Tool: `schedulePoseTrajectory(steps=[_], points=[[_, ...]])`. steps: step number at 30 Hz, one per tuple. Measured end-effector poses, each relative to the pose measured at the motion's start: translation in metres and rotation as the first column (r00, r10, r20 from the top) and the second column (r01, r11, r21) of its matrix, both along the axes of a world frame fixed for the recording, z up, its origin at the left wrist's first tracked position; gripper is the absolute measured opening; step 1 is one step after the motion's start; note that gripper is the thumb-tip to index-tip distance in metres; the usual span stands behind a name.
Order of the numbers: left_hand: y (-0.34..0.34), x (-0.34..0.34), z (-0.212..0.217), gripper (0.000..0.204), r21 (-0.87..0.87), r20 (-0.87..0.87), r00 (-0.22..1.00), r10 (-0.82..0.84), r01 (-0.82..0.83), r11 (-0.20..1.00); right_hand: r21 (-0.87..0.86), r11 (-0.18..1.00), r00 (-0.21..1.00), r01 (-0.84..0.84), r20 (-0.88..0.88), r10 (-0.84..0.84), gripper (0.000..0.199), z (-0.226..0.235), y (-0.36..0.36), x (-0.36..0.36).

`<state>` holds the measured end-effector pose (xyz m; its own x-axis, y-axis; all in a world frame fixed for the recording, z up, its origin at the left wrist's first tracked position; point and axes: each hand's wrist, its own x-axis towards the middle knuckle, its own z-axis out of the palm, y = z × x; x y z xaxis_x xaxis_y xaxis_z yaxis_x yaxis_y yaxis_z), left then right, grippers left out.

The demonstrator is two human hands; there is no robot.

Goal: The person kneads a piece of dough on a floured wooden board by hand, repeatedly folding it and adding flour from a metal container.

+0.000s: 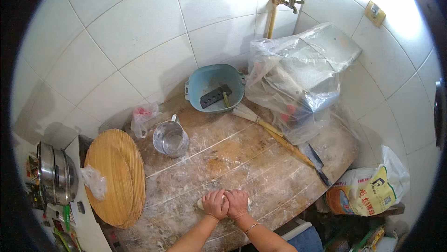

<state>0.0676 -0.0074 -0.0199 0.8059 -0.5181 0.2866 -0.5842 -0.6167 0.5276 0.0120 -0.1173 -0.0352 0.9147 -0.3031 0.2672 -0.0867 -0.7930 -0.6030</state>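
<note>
Side by side near the front of a flour-dusted wooden table (186,177), my left hand (214,204) and my right hand (238,203) press down on a piece of pale dough (200,203). Fingers of both hands curl over it, and the thumbs meet in the middle. Only small ends of the dough show at the outer sides of the hands; the rest is hidden beneath them. A bracelet circles my right wrist. Beyond the hands, to the left, stands a clear-looking mug (171,139) with a handle.
A blue basin (198,77) holding a black slotted piece stands at the back. To its right lie a brush (247,113), a long wooden stick (291,149), a dark blade (313,156) and plastic-wrapped items (298,75). Round wooden boards (111,159) lean left; a printed sack (365,191) sits right.
</note>
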Motion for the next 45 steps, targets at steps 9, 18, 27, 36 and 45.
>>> schedulePoseTrajectory(steps=[9, 18, 27, 36, 45], points=[[-0.03, 0.041, -0.011, 0.043, 0.277, -0.47, 0.807, 0.357, -0.249, 0.928, 0.198, 0.98, 0.963, 0.02, -0.268, 0.034, 0.03, -0.012, -0.03, 0.053], [-0.011, 0.014, 0.011, 0.074, 0.368, -0.582, 0.783, 0.217, 0.015, 0.93, 0.222, 0.956, 0.802, 0.193, -0.597, -0.023, 0.048, -0.001, -0.068, 0.0], [0.028, 0.02, -0.011, 0.046, -0.367, -0.819, 0.574, 0.013, -0.541, 0.756, 0.728, 0.611, 0.946, 0.311, -0.298, -0.126, 0.046, 0.077, 0.013, 0.04], [0.076, -0.091, 0.069, 0.055, -0.524, -0.282, 0.959, 0.033, -0.182, 0.832, 0.165, 0.955, 0.96, -0.247, 0.179, 0.217, 0.036, -0.002, 0.076, -0.065], [0.078, -0.09, -0.018, 0.076, -0.322, -0.094, 0.985, 0.143, -0.166, 0.932, -0.24, 0.926, 0.926, -0.29, 0.172, 0.335, 0.044, -0.039, 0.064, -0.049]])
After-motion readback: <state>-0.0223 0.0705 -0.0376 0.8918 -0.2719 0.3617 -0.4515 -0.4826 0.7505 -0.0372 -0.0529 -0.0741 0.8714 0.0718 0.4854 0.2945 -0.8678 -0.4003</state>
